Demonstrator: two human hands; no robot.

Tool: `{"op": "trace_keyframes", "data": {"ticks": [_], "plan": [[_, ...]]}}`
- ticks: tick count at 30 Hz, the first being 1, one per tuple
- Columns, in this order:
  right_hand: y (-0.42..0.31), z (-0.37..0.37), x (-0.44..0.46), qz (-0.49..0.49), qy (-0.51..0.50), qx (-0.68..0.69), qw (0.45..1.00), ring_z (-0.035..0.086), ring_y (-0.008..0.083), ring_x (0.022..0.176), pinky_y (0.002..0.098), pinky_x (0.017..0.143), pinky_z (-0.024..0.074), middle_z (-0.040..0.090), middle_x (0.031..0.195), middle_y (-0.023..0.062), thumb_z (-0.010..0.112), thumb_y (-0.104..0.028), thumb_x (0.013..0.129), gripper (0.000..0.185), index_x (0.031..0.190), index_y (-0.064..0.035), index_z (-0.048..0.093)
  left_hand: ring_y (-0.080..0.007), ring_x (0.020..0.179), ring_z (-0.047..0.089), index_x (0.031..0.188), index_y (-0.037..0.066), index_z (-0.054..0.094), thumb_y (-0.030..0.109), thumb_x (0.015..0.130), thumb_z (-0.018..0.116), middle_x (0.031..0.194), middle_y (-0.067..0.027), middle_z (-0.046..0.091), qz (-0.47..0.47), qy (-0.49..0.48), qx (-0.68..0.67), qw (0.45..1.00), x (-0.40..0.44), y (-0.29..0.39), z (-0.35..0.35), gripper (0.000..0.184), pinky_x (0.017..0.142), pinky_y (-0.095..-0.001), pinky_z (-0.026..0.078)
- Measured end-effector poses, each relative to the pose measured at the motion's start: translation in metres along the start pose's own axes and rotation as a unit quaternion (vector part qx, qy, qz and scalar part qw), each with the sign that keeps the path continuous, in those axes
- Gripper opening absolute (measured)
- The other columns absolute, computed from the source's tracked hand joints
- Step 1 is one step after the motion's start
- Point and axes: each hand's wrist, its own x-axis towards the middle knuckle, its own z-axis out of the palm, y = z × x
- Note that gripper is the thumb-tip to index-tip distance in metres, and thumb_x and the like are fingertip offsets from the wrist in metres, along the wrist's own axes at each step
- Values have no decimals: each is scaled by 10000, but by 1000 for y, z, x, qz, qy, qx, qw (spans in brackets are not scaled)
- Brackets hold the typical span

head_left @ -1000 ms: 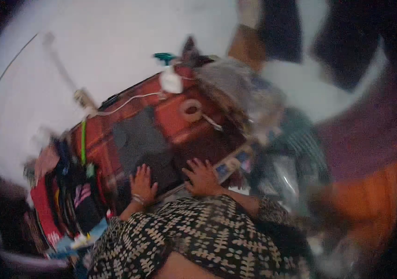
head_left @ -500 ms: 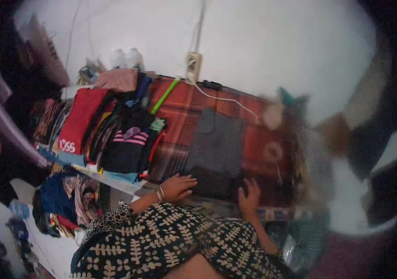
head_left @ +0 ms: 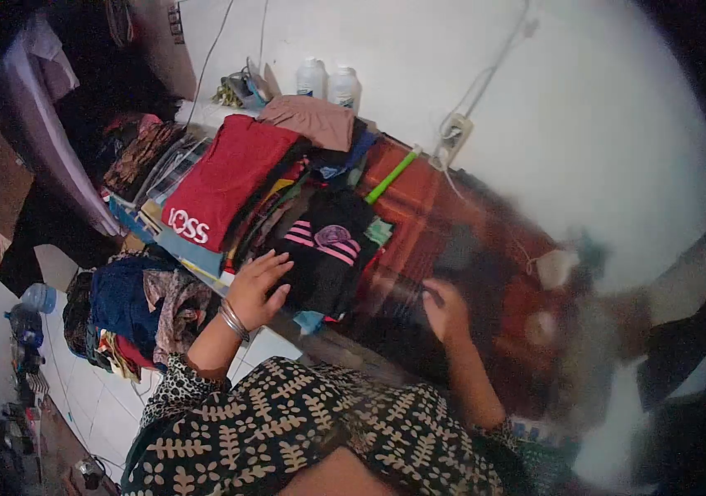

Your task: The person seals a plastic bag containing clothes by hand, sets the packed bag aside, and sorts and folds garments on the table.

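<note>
My left hand (head_left: 258, 289) is at the near edge of a black folded garment (head_left: 328, 248) with pink stripes, fingers apart and holding nothing. The garment tops a pile of folded clothes. Over the dark folded cloth (head_left: 407, 335) to the right hovers my right hand (head_left: 448, 312), its fingers loosely bent with nothing visible in them. That cloth lies blurred on a red plaid cover (head_left: 419, 202), and its outline is hard to make out. Beside the black garment stands a stack topped by a red folded shirt (head_left: 225, 178) with white letters.
A pinkish-brown folded cloth (head_left: 310, 121) and two white bottles (head_left: 312, 80) are at the back. A green stick (head_left: 393, 175) leans near a power strip (head_left: 452, 140) by the wall. A heap of clothes (head_left: 126, 310) lies on the white tiled floor at left.
My view has turned left. My left hand has moved from beside the dark folded cloth to the black striped garment. My right hand stays by the dark cloth.
</note>
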Motion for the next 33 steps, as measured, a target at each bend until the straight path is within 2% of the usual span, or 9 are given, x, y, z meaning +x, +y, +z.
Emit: {"op": "trace_keyframes", "data": {"ticks": [6,9,15,18,20,24,29,31,33], "plan": [[-73,92,45,55,-42,106,992,517,332,1172,427,1024,386,543,1283,194,662,-210,846,392,1201,-53,608,-417,1290,412,1385,32,418,305,839,643,1443,-236,372,-35,-131,-20,991,-14,-80,37,651,1081,-467,334],[-116,99,52,-66,99,-122,985,520,308,1156,394,937,449,557,1261,150,712,-214,801,475,1237,-82,577,-447,1358,284,1448,71,309,350,803,677,1513,-254,214,6,-236,-13,972,9,-73,19,793,1121,-470,264],[-146,113,111,-147,0,-230,962,533,366,1133,414,917,453,545,1281,166,724,-262,772,553,1266,-86,548,-420,1383,259,1456,141,318,327,783,698,1526,-227,197,80,-239,10,968,30,-82,10,795,1118,-509,260],[-105,111,153,60,-40,-160,984,577,401,1041,466,916,444,617,1134,216,676,-322,817,483,1222,-76,583,-429,1385,251,1448,180,346,312,775,705,1518,-217,222,122,-246,-1,961,41,-77,5,774,1117,-509,267],[-65,113,164,156,212,7,965,637,377,868,437,807,486,670,916,202,640,-351,852,426,1133,-31,633,-435,1379,260,1426,138,383,307,778,718,1507,-235,233,126,-243,-9,962,39,-82,4,749,1122,-499,269],[-49,101,152,254,251,206,911,653,247,767,372,633,503,664,789,149,627,-330,881,347,995,-5,664,-435,1371,279,1422,91,380,295,830,700,1503,-254,239,83,-213,-111,967,33,-93,-5,704,1113,-479,275],[-119,92,99,281,-72,-52,955,662,225,749,367,659,532,676,898,157,692,-423,820,543,1122,25,632,-355,1296,423,1414,12,357,313,857,656,1433,-247,367,-76,-124,-331,932,19,-136,53,700,1060,-402,363],[-125,98,96,281,-61,-88,954,671,260,823,371,732,527,674,962,184,706,-404,799,545,1118,33,637,-283,1194,524,1401,-3,370,272,870,641,1281,-208,538,-161,-84,-474,862,20,-126,53,657,1005,-355,408],[-123,100,102,275,-46,-126,952,680,295,896,376,804,522,673,1025,212,719,-386,779,548,1114,41,642,-272,1173,536,1388,-9,383,256,873,642,1271,-201,543,-163,-74,-465,867,20,-127,60,635,994,-349,415]]}}
